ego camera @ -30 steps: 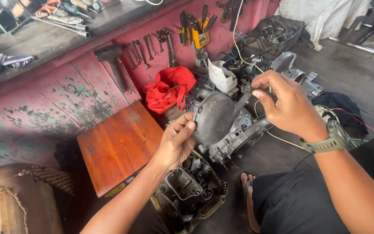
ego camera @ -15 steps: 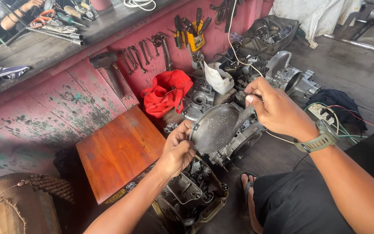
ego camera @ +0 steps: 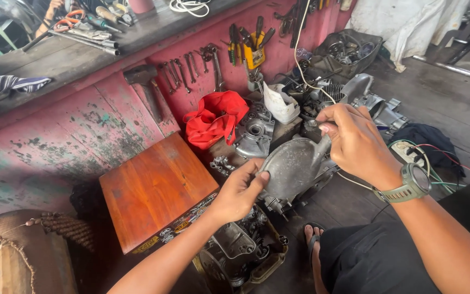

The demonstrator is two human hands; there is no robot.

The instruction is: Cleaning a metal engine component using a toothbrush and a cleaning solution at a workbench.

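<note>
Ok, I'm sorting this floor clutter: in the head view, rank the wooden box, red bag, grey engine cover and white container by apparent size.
1. wooden box
2. grey engine cover, red bag: look alike
3. white container

Peeling pink wall [ego camera: 55, 141] hung with tools, dark plank floor [ego camera: 436, 103], daylight.

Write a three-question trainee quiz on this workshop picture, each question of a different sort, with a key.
1. True or false: both hands grip the grey metal engine cover.
2. Which lies just left of the left hand? A) wooden box B) blue bucket C) tyre
3. Fill in: the right hand wears a green ____ on its wrist.

Key:
1. True; the left hand holds the rounded end, the right hand the narrow end.
2. A, the wooden box.
3. Wristwatch.
</note>
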